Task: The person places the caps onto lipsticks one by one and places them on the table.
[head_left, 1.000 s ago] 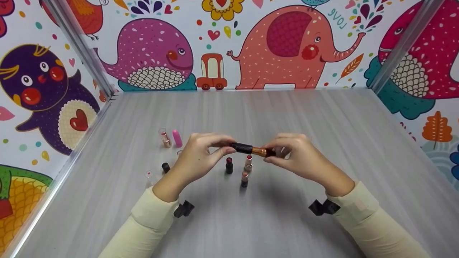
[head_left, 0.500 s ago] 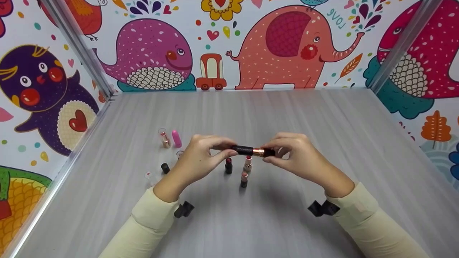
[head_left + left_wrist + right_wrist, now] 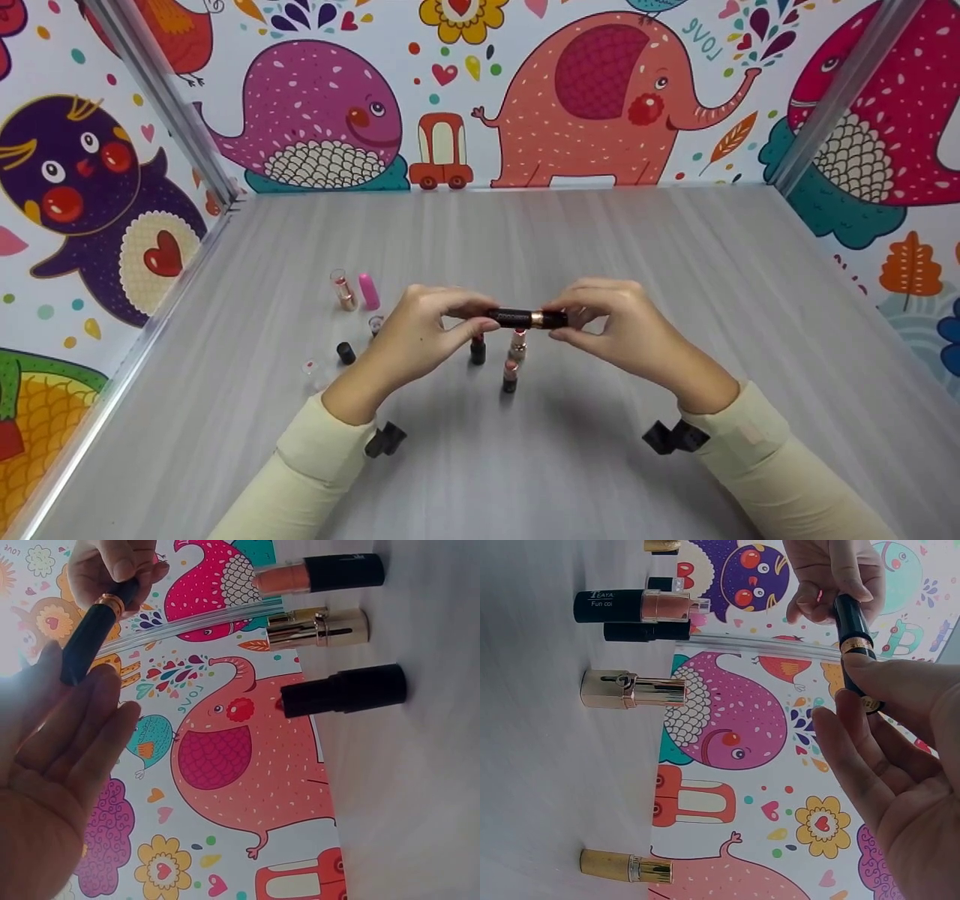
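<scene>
Both hands hold a black lipstick tube (image 3: 514,318) with a gold band, level above the table. My left hand (image 3: 431,322) pinches its left end between thumb and fingers. The right hand (image 3: 619,319) pinches the other black end. In the left wrist view the gold band (image 3: 112,603) shows between the two black parts. Below stand three uncapped lipsticks: a black one (image 3: 478,351) partly behind the held tube, a gold one (image 3: 518,346) with a red tip, and a black-based one (image 3: 510,377) with a peach tip.
Left on the table (image 3: 600,465) are a rose-gold lipstick (image 3: 345,294) in a clear cover, a pink tube (image 3: 368,291), a black cap (image 3: 346,353) and a clear cap (image 3: 311,370). A small object (image 3: 376,325) is partly hidden by the left hand. Patterned walls (image 3: 585,97) enclose the table.
The two black parts of the lipstick tube have come closer together, so less gold shows between them. The tube has dropped slightly, and my left hand has shifted slightly right.
</scene>
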`<control>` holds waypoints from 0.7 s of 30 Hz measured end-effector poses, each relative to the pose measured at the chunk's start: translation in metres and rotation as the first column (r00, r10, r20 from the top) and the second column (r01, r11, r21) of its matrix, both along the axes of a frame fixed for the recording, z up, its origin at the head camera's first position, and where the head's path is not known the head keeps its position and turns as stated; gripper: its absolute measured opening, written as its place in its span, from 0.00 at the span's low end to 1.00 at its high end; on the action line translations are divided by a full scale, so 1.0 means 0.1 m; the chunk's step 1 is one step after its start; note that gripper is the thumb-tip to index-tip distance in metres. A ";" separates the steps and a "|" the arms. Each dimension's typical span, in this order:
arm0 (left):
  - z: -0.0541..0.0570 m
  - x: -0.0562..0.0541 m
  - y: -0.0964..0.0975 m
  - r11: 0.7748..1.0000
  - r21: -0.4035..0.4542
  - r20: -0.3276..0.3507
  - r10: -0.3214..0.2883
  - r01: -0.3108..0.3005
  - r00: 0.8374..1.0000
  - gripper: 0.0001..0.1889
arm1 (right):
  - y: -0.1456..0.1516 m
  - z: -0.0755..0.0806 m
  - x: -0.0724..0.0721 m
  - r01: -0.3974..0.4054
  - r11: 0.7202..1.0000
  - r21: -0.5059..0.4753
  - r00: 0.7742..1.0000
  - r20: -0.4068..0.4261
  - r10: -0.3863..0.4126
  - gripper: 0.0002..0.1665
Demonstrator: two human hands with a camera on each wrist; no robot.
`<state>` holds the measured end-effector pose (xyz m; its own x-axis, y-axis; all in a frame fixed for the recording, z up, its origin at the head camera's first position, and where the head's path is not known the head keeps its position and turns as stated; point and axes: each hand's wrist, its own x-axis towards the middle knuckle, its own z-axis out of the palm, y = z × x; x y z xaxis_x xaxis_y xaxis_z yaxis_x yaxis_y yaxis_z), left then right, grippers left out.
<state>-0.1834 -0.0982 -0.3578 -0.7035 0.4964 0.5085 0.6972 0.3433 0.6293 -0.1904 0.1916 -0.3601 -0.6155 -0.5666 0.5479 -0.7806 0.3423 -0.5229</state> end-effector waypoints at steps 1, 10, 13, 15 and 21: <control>0.00 0.00 0.00 1.000 0.001 0.002 0.002 -0.002 1.000 0.10 | 0.00 0.00 0.00 -0.003 1.000 -0.005 1.000 0.000 0.003 0.19; 0.01 -0.01 0.00 0.998 0.063 -0.047 0.034 -0.031 0.998 0.11 | 0.00 -0.01 0.00 -0.044 0.991 -0.124 0.999 -0.022 0.042 0.21; 0.02 -0.01 0.00 0.996 0.071 -0.048 0.053 -0.049 0.997 0.11 | -0.01 0.00 0.01 -0.016 0.990 -0.141 0.999 -0.030 0.011 0.21; 0.02 0.00 0.00 0.996 0.072 -0.046 0.054 -0.051 0.997 0.12 | -0.01 0.00 0.02 0.007 0.990 -0.142 0.999 -0.034 -0.012 0.21; 0.03 0.02 -0.01 0.998 0.042 -0.058 0.046 -0.044 0.997 0.13 | -0.02 0.00 0.02 -0.007 0.994 -0.108 0.999 -0.043 0.002 0.20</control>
